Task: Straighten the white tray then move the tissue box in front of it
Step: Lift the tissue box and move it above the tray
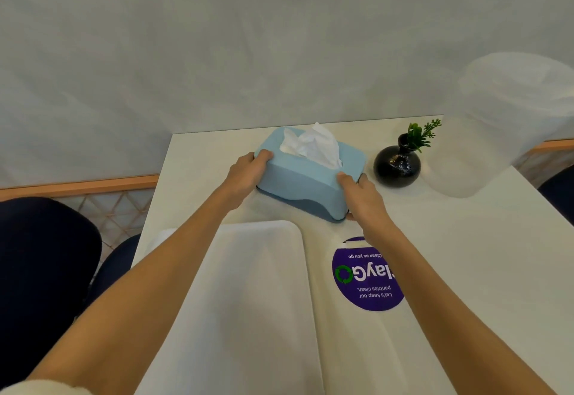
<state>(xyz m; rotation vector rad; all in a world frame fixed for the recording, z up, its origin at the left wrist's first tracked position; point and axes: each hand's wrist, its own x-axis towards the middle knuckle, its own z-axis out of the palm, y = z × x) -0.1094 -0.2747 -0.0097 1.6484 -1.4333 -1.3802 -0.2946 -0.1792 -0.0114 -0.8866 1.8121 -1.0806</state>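
Note:
A light blue tissue box (pixel 306 177) with white tissue sticking out of its top sits on the white table, angled, just beyond the far right corner of the white tray (pixel 261 295). My left hand (pixel 247 174) grips the box's left end. My right hand (pixel 362 197) grips its near right end. The tray lies flat near me, its long sides running away from me, and my left forearm crosses over it.
A round black vase (pixel 397 166) with a green sprig stands right of the box. A purple round sticker (pixel 366 276) lies on the table (pixel 466 255) right of the tray. A blurred pale shape (pixel 509 121) fills the far right. Dark chairs (pixel 43 264) stand at left.

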